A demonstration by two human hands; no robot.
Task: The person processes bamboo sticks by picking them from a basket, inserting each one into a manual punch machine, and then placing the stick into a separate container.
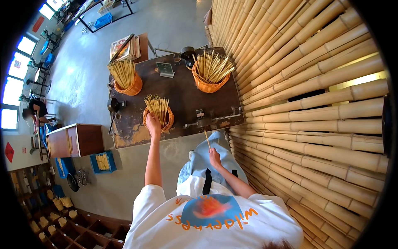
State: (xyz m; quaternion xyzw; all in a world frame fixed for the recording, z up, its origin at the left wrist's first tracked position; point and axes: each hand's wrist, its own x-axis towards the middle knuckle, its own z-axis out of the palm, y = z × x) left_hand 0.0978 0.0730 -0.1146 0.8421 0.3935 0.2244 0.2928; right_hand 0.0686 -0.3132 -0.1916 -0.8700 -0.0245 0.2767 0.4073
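Observation:
My left hand (153, 125) is over the near side of a small wicker basket (170, 119). Its curled fingers are against the bundle of thin bamboo sticks (160, 107) standing in that basket; whether they grip one is hidden. Lower and to the right, my right hand (215, 158) is closed around one slender bamboo stick (207, 139), which points up towards the front edge of a worn dark tabletop (183, 99). Above my lap, this stick is apart from the basket.
Two more wicker baskets, one at back left (132, 85) and one at back right (209, 87), hold bamboo sticks. A small sign (165, 69) stands between them. Metal fittings (200, 114) line the table's front right. A bamboo-pole wall (311, 102) rises close at right. A person (39, 109) sits far left.

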